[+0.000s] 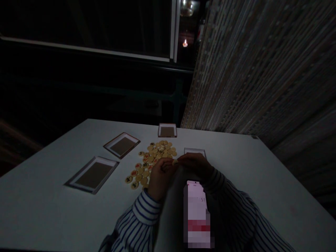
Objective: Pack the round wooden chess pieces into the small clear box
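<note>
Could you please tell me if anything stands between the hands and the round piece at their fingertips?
Nothing visible does: the round piece shows right between the fingertips of the left hand and right hand. Exact finger contact is too dark to tell.

Only digits I can read from here: ":51" on the lit phone (194,191), right side of the screen; tiny line near the top illegible, lower part pixelated out. Round tan pieces (134,184): some carry black characters, others red ones, all too small and dim for me to make out. Held piece (175,162) shows a dark mark, also unreadable at this angle
</note>
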Motion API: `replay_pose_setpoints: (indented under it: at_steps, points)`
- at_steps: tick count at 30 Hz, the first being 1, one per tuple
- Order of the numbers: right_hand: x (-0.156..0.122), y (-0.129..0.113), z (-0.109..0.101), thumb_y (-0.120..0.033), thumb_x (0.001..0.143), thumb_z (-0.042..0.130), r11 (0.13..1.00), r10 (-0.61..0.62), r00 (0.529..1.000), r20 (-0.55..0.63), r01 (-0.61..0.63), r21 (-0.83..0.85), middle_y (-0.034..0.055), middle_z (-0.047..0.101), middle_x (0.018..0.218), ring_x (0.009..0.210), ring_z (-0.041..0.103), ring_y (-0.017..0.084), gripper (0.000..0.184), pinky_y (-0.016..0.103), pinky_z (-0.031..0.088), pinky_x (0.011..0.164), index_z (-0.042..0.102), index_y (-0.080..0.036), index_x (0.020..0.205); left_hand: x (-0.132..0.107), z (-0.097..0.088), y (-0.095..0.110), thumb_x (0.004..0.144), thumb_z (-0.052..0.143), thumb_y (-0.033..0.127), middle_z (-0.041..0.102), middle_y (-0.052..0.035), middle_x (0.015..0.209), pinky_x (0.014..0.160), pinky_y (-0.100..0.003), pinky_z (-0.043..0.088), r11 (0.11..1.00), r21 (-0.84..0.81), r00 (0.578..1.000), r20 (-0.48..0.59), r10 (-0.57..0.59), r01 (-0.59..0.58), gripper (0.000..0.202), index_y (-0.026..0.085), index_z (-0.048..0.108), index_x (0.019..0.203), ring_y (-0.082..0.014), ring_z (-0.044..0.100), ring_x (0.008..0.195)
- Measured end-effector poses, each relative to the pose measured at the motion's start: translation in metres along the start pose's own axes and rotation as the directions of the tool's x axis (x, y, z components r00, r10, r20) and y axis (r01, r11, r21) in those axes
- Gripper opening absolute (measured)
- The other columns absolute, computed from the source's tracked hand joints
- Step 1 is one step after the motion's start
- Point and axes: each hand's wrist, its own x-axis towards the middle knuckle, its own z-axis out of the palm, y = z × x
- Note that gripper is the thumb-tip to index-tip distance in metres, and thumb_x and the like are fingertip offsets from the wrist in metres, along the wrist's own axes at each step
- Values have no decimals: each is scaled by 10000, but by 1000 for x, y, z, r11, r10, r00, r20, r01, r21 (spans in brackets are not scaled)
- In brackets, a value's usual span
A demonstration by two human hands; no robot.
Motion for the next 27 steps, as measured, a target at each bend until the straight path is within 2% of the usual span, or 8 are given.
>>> replay_pose_setpoints:
  at_steps: [6, 12, 15, 19, 27]
  points:
    - [-10, 11, -7, -403, 752, 522, 1000, -22, 999, -26, 22, -9, 33, 653, 698, 653, 593, 131, 266, 229, 453, 579, 656, -176, 784, 0, 14, -1, 599, 673, 248, 641, -4, 653, 561, -207, 481, 997, -60, 998, 15, -53, 54, 203, 152, 546, 725, -112, 610, 625]
    - [-20, 16, -15, -385, 765, 518, 1000, -23, 998, -51, 24, 20, 42, 644, 725, 635, 586, 123, 268, 234, 460, 580, 641, -157, 834, 2, 26, -3, 588, 684, 288, 648, -20, 652, 561, -231, 483, 995, -42, 996, 25, -90, 91, 228, 147, 555, 710, -136, 617, 627]
    - [-23, 15, -18, -373, 777, 506, 1000, -28, 999, -46, 28, 4, 36, 643, 725, 640, 588, 118, 254, 227, 463, 581, 640, -162, 822, 1, 29, -1, 598, 669, 311, 654, -27, 649, 557, -244, 484, 997, 22, 997, 23, -78, 78, 212, 148, 582, 702, -145, 614, 618]
    - [-22, 17, -21, -358, 786, 498, 994, -62, 996, -58, 56, -92, 45, 649, 746, 678, 596, 124, 254, 229, 468, 612, 643, -154, 829, 3, 30, -1, 642, 623, 316, 656, -28, 659, 587, -251, 482, 990, 134, 999, 14, -42, 40, 174, 151, 622, 695, -145, 603, 634]
    - [-16, 25, -22, -320, 812, 464, 934, -176, 979, -99, 134, -332, 69, 655, 797, 728, 603, 134, 245, 246, 479, 662, 636, -156, 872, 15, 29, -7, 689, 569, 352, 657, -46, 727, 642, -262, 473, 994, 82, 995, 63, -77, 71, 255, 123, 631, 782, -159, 599, 698]
